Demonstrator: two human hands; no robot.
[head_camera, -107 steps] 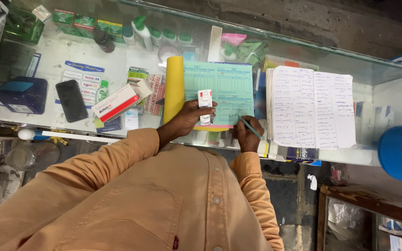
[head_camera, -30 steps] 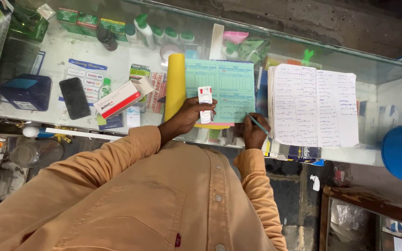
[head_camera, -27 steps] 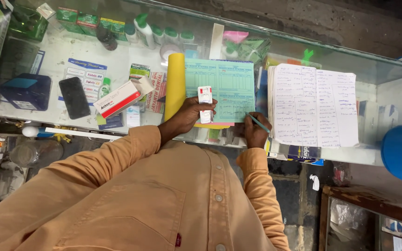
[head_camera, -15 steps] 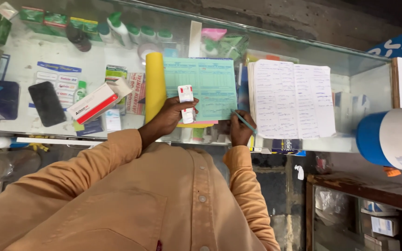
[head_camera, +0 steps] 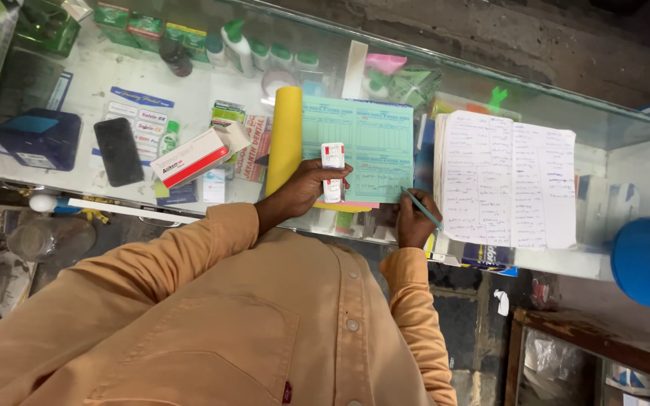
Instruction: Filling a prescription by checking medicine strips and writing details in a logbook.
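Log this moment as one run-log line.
left hand: holds small white box on green form pad | right hand: pen at pad edge

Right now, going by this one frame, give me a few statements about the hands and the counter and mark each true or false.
1. The left hand holds a small white and red box over the green form. True.
2. The right hand holds a pair of scissors. False: it holds a pen.
3. The open notebook lies to the right of the green form. True.
4. The black phone lies on top of the notebook. False: it lies far to the left on the glass counter.
5. The pen tip touches the phone. False: it is at the form's lower right corner.
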